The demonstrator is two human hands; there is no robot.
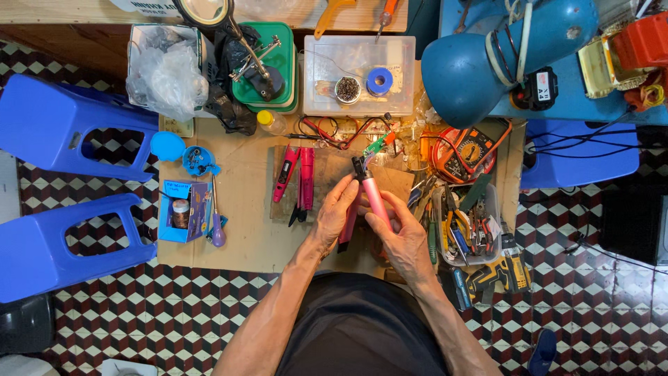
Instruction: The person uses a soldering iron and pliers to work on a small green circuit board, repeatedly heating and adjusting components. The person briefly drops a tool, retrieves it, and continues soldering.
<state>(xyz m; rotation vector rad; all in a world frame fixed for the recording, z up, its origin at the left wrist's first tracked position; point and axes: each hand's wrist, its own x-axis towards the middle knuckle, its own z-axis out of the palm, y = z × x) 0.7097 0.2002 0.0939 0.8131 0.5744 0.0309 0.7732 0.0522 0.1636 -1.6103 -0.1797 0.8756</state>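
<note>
**Both hands on a pink tube above the table**

I look straight down from my head camera. Far left, two blue stools [62, 181] stand on the checkered floor. On the table [243, 237] a small blue box [182, 211] lies left, then red pens [296, 177] near the middle. My left hand [337, 212] curls around the lower end of a pink tube [376, 198], gripping it. The tube's long axis tilts up and slightly left, its dark tip [359, 167] pointing away from me. My right hand [403, 233] clasps the tube from the right, just beside the left. Both are equally near. Further right a tray of pliers [466, 230] and a blue lamp [501, 56].
</note>
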